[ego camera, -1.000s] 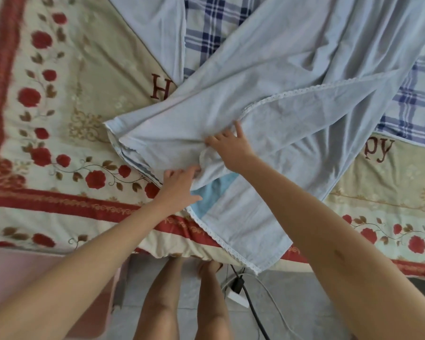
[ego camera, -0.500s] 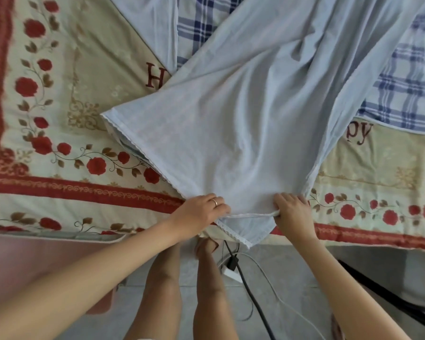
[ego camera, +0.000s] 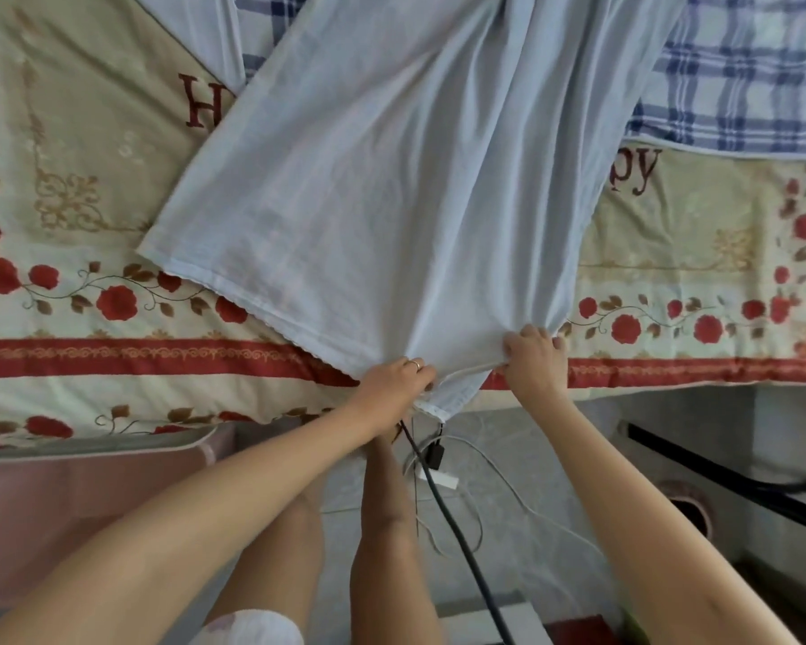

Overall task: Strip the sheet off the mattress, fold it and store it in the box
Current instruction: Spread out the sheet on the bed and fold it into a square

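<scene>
While pinching the near hem of the thin pale-blue cotton sheet (ego camera: 392, 202) spread over the rose-print mattress (ego camera: 89, 216), tight in left hand (ego camera: 394, 381) and right hand (ego camera: 533, 353), could easily snag the dangling corner on those black and white floor cables (ego camera: 454, 528) or skew the fold lol

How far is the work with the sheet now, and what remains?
Done: the light blue sheet lies loose, doubled over, on the floral bedding. In hand: the left hand and right hand grip its near edge at the bedside. Left: more folds, then storing; it is in no box yet.
</scene>
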Tool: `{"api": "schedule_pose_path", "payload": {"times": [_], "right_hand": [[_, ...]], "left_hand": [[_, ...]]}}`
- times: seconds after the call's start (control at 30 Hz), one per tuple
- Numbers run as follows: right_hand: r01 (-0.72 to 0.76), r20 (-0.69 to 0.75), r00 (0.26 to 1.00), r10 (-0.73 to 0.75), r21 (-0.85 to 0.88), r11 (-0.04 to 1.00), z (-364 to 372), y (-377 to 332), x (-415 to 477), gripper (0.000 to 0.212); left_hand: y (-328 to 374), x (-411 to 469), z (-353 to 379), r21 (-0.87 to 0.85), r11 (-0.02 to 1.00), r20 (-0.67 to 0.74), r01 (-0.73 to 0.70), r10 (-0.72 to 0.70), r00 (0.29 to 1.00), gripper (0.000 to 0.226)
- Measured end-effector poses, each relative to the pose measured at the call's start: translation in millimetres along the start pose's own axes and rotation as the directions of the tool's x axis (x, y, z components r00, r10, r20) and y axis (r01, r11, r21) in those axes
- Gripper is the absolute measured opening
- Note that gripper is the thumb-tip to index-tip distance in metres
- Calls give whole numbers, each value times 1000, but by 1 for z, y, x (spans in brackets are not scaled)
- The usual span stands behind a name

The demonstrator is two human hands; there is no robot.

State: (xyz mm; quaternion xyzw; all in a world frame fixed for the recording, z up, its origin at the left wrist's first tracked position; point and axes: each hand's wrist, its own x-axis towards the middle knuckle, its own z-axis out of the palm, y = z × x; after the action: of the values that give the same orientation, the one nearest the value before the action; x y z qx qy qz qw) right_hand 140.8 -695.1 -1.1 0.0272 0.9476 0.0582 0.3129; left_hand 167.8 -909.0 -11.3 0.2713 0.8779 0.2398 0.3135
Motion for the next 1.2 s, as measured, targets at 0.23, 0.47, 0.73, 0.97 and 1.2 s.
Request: {"api": "schedule_pose_path", "payload": {"times": [0.23,0.47,0.73,0.97,1.2], "right_hand": [[-338,4,819,574,811,477,6,-13,-16,31],[-235,642,529,555,739,-631,-7,-47,-10,36],[-495,726,573,379,676,-547,-15,-95,7,50],[-550,676,623,394,736,-395,-22,-122,14,25],[-525,592,700,400,806,-275,-37,-135,19,24]], "left_hand": [[-25,-4,-8,-129,991,-31,22,-26,999,19],[-104,-20,-59,53,927,-270,371,-344,899,51],[-206,-44,-123,-434,508,-493,744,-825,276,44],[-245,-33,-148,-571,476,-364,669,-877,314,26],[-244,-26,-163,-414,607,-329,678,-794,510,36]]}}
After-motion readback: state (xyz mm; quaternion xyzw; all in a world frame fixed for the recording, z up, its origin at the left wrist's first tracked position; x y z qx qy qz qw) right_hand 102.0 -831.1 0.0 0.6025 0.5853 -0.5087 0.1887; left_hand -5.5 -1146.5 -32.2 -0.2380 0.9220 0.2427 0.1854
